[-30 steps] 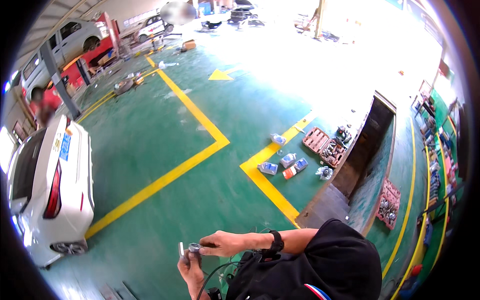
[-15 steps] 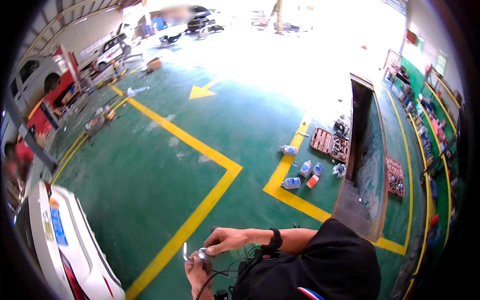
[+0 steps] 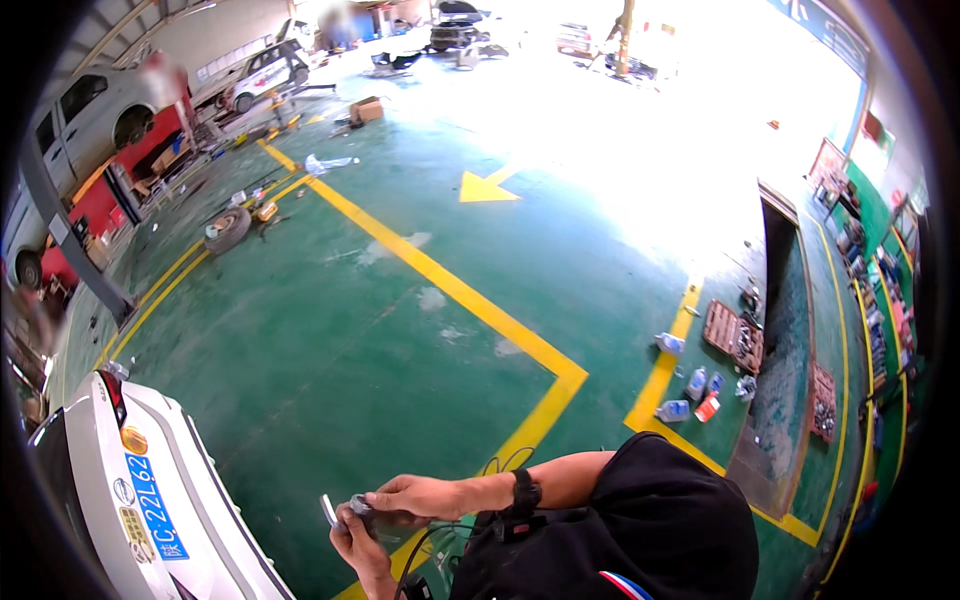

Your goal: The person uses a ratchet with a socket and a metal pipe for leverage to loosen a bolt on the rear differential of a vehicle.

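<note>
Metal piece [image 3: 360, 505] sits pinched by both your left hand [image 3: 362, 550] and right hand [image 3: 418, 497], above the green floor [image 3: 300, 330] near the white car [image 3: 210, 515], the left gripping from below, apparently to steady it, while a silver bar [image 3: 328, 511] juts up beside that hand.

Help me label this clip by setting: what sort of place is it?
Most likely a car repair shop: there's a long pit in the floor, an open tool case beside it and, far to the left, a loose tyre.
</note>
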Motion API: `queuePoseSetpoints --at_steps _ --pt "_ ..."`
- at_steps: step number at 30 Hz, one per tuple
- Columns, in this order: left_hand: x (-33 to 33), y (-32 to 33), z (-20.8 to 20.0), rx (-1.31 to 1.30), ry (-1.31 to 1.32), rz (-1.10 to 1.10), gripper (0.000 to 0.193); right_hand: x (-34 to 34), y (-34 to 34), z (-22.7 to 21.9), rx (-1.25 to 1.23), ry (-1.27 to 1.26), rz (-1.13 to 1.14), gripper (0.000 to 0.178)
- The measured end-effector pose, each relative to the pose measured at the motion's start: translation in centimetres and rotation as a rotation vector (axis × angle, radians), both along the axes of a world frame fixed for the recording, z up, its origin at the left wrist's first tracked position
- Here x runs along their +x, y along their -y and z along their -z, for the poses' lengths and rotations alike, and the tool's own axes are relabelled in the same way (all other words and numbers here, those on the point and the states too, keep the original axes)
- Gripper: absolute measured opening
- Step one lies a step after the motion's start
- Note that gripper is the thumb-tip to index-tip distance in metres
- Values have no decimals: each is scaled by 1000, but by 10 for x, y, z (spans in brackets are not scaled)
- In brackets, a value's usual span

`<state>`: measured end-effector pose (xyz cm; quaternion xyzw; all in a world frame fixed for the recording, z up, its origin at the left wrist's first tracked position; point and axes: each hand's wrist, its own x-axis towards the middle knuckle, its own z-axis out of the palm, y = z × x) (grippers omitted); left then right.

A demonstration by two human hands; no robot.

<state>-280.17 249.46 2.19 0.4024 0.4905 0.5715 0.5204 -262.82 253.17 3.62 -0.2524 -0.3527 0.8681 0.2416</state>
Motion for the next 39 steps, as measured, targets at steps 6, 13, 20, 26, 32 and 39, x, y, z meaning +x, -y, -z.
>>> queuePoseSetpoints --at_steps 6,13,20,26,32,39 --pt "-103 -181 14 -348 412 272 15 -73 -204 -3 557 427 -28 31" --pt "-206 -396 -28 -115 127 685 16 -157 -397 -20 477 318 36 36" --pt "-321 -620 -13 20 -186 377 10 -290 -627 22 279 180 114 41" --pt "-447 -788 -48 252 -677 55 7 -424 -831 -6 389 322 -165 33" --pt "-604 -929 -39 119 -734 -101 4 -597 -1008 -29 354 305 -396 36" --pt "-771 -1099 -10 -1 -19 -7 14 -776 -1182 -21 635 288 -321 34"
